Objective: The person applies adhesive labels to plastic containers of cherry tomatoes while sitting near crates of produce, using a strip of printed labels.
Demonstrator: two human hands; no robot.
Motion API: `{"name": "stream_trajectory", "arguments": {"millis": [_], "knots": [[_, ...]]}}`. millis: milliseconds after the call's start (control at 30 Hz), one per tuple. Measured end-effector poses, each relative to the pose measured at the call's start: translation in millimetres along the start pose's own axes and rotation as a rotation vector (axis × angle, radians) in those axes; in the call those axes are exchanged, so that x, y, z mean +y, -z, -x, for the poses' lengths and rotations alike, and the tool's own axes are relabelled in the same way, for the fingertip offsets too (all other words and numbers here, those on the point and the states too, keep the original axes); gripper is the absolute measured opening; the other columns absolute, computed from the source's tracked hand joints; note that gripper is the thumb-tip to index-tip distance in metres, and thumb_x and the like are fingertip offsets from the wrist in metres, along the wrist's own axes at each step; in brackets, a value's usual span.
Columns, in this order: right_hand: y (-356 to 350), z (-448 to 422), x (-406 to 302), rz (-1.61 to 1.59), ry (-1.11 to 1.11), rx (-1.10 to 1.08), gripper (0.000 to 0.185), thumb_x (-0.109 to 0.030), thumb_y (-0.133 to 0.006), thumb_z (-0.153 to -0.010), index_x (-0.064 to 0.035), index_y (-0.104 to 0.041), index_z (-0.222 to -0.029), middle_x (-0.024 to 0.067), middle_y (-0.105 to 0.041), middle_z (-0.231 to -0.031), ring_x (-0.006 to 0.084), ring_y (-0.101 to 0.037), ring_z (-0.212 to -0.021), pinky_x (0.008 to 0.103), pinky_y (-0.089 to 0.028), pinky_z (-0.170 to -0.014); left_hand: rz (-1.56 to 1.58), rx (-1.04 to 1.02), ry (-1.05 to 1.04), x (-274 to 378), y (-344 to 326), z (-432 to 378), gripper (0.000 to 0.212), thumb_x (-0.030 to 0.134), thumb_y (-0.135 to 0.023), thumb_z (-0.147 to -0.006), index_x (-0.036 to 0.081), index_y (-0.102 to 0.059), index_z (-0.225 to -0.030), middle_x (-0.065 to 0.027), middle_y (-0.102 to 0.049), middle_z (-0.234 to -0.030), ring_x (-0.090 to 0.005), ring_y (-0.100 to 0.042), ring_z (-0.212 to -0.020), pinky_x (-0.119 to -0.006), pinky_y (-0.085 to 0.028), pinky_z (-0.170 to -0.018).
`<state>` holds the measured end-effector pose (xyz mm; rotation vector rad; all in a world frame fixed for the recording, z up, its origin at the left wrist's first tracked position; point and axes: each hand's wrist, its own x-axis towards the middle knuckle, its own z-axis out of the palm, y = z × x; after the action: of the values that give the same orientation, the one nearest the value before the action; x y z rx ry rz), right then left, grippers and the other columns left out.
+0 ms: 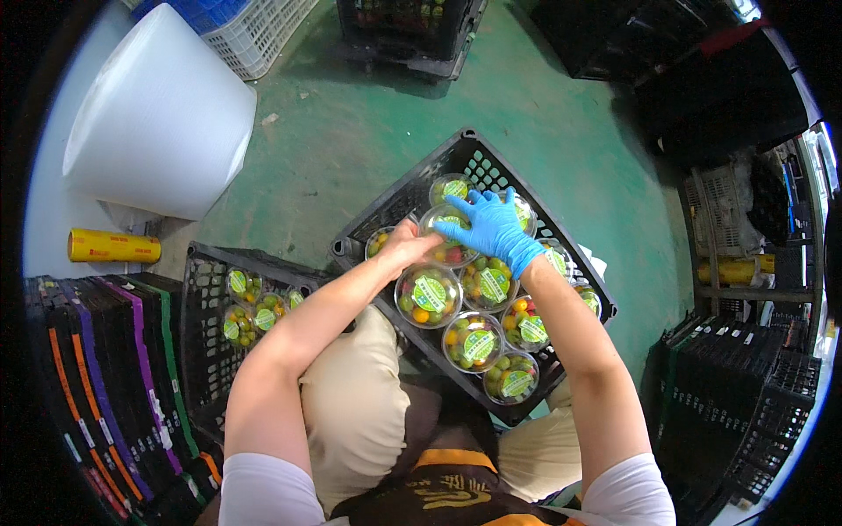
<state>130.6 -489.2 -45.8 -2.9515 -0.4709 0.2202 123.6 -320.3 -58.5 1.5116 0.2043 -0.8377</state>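
My bare left hand [409, 246] grips the left side of a clear round tub [454, 254] with a green label on its lid. My right hand [488, 227], in a blue glove, lies over that tub's right side with its fingers spread, and its thumb rests on the lid. The black plastic crate [431, 352] in front of me holds several similar tubs of small red, orange and green tomato-like fruit. A labelled tub [429, 296] stands just in front of my left hand, and another tub [490, 283] is below my right wrist.
A second black crate [204, 368] with several smaller tubs stands at left, beside stacked folded crates [105, 388]. Farther off are a large white wrap roll [164, 112], a yellow roll [114, 246], a white crate [256, 39] and a dark crate [408, 39]. More crates [723, 388] stand right.
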Motion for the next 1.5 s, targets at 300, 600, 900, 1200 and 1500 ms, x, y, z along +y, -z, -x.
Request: {"name": "stream_trajectory", "arguments": {"millis": [300,600,900,1200,1500], "knots": [[-11,-3,-12,-0.096,0.086,0.158,0.049,-0.048,-0.052,-0.076,-0.0106,-0.055,-0.107,0.0160,-0.060,-0.090,0.0319,-0.052,-0.093,0.0479,-0.034,-0.084,-0.149,0.081,-0.101,-6,31,25,0.049,0.033,-0.059,-0.079,-0.003,-0.045,-0.110,-0.0152,-0.055,-0.101,-0.0185,-0.053,-0.094,-0.032,-0.043,-0.080],[-16,-1,-10,0.083,0.024,0.043,0.050,-0.047,-0.047,-0.079,-0.0161,-0.047,-0.118,0.0170,-0.056,-0.097,0.0290,-0.046,-0.102,0.0504,-0.015,-0.097,0.188,1.177,-0.391,-143,138,216,0.023,0.015,-0.052,-0.084,-0.001,-0.051,-0.101,-0.0074,-0.059,-0.085,-0.0143,-0.057,-0.071,-0.026,-0.048,-0.065],[-19,-2,2,0.067,0.044,0.062,0.050,-0.048,-0.050,-0.077,-0.0202,-0.047,-0.119,0.0113,-0.056,-0.097,0.0259,-0.046,-0.102,0.0481,-0.015,-0.099,0.708,1.402,0.464,-285,288,208,0.072,0.047,-0.059,-0.075,0.000,-0.035,-0.124,-0.0138,-0.034,-0.130,-0.0258,-0.034,-0.118,-0.044,-0.031,-0.095],[-14,-4,-7,0.045,0.035,-0.006,0.049,-0.045,-0.050,-0.079,-0.0195,-0.046,-0.120,0.0113,-0.055,-0.102,0.0250,-0.045,-0.103,0.0463,-0.013,-0.100,0.888,1.049,0.181,-313,307,214,0.037,0.040,-0.070,-0.067,0.009,-0.052,-0.078,-0.0044,-0.055,-0.080,-0.0154,-0.053,-0.072,-0.029,-0.040,-0.065],[-15,2,1,0.004,0.031,0.044,0.049,-0.047,-0.049,-0.078,-0.0163,-0.049,-0.117,0.0142,-0.055,-0.102,0.0272,-0.046,-0.103,0.0455,-0.014,-0.099,0.577,1.384,0.022,-273,282,240,0.031,0.031,-0.067,-0.072,0.005,-0.058,-0.087,-0.0050,-0.056,-0.094,-0.0172,-0.049,-0.092,-0.033,-0.035,-0.082]]}}
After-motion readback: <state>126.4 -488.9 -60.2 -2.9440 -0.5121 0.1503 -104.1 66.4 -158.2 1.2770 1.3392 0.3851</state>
